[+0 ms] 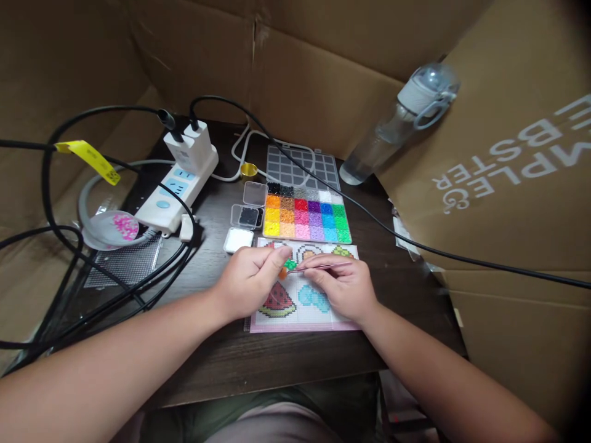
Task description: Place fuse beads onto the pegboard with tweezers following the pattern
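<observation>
A pattern sheet with printed fruit pictures, a watermelon slice among them, lies under a clear pegboard at the table's front. My left hand rests on its left part, fingers curled, thumb and forefinger pinched near a small green and orange bead piece. My right hand holds thin metal tweezers whose tip points left at that piece. Just behind the sheet stands a bead box with many coloured compartments.
A white power strip with plugged chargers and black cables sits at the left. Small bead containers, a clear lid, a dish of pink beads and a leaning water bottle surround the work. Cardboard walls enclose the table.
</observation>
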Demonstrator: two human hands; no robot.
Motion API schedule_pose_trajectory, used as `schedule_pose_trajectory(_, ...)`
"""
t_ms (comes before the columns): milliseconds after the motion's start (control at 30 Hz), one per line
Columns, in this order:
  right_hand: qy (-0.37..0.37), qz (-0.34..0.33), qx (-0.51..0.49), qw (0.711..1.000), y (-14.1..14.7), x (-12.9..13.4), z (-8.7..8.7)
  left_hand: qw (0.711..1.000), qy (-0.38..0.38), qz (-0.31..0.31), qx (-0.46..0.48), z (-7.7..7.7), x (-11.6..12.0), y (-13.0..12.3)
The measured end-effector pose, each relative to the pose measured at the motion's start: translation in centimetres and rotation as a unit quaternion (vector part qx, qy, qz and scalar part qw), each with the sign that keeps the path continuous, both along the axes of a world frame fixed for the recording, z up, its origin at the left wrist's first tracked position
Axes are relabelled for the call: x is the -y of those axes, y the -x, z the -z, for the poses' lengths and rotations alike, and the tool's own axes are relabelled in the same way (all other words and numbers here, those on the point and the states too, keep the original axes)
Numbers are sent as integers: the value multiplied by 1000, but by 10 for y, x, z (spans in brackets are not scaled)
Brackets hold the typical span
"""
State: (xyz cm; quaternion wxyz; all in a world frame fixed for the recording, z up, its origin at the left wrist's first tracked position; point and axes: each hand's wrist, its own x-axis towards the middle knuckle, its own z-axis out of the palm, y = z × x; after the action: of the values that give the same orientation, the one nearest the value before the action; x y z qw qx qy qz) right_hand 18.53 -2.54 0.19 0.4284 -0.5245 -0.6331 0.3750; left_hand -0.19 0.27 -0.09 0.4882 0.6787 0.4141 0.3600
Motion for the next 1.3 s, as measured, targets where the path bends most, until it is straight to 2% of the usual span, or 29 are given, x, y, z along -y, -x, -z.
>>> schedule_pose_trajectory(767, 15, 8, 3, 1000, 3, 2, 1, 1000, 3, 2, -7, -1, 1, 1)
schedule_pose_trajectory(967, 9, 13, -20, 1000, 1, 1, -5, 1000, 22, -1, -12, -2, 1, 0)
schedule_pose_trajectory(1100, 3, 68, -26, 997, -2, -14, -12, 999, 53, 7, -7, -2, 2, -1)
schedule_pose_trajectory(1200, 0, 99, -33, 995, 3, -39, -18, 999, 47, 6, -1, -1, 2, -1)
schedule_pose_trajectory(1300, -10, 99, -33, 994, 16, -68, -22, 999, 48, 8, 2, -1, 1, -1)
